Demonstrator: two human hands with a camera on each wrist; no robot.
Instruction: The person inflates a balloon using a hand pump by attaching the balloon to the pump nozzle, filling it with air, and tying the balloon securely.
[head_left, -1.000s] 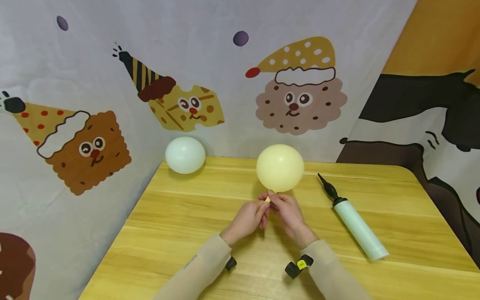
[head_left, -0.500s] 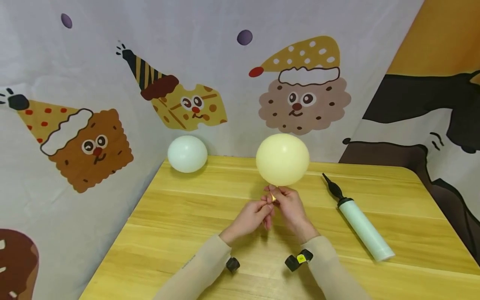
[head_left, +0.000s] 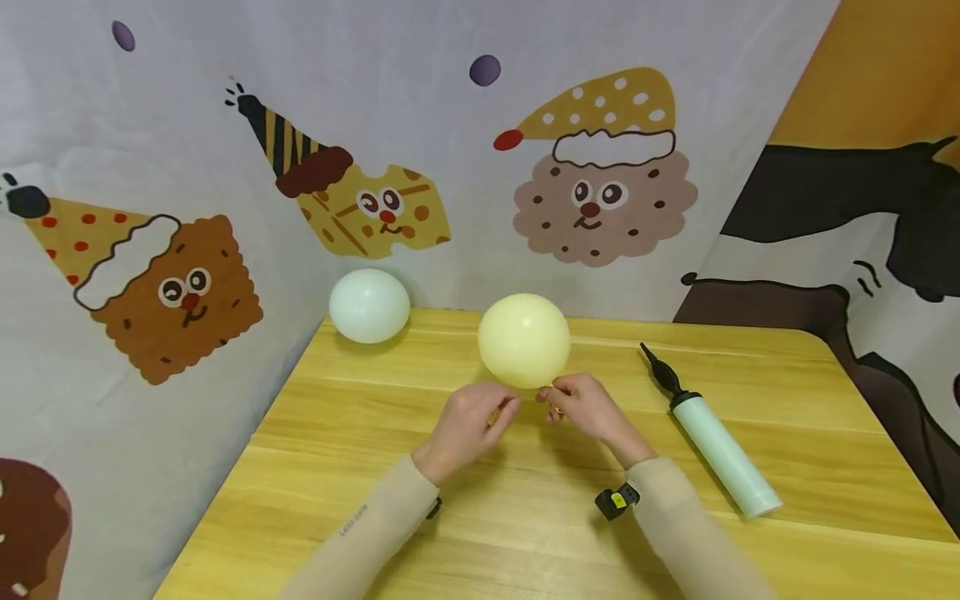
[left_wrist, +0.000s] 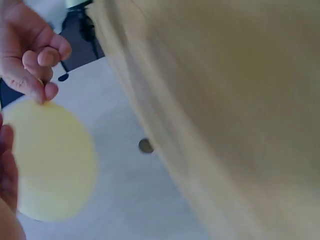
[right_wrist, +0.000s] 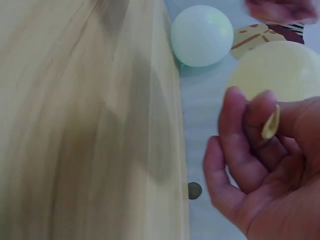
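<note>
A round, inflated yellow balloon (head_left: 525, 337) is held over the far part of the table. Its neck is pinched between the thumb and fingers of my right hand (head_left: 588, 408). In the right wrist view the balloon's mouth (right_wrist: 271, 124) pokes out past that thumb. My left hand (head_left: 461, 425) is just left of the balloon's underside, fingers loosely bent, and I see nothing in it. Only part of the left hand (left_wrist: 7, 172) shows at the edge of the left wrist view, and it is blurred at the top of the right wrist view.
A pale mint balloon (head_left: 370, 306) rests at the table's far left corner. On the right lies a mint hand pump (head_left: 723, 454) with a black nozzle pointing away. Behind the wooden table (head_left: 360, 433) hangs a cloth backdrop (head_left: 420, 75) printed with cartoons.
The hands have come apart; earlier both were at the balloon's neck. The left hand has let go and moved left. The balloon rose, then came lower and left, still in the right hand.
</note>
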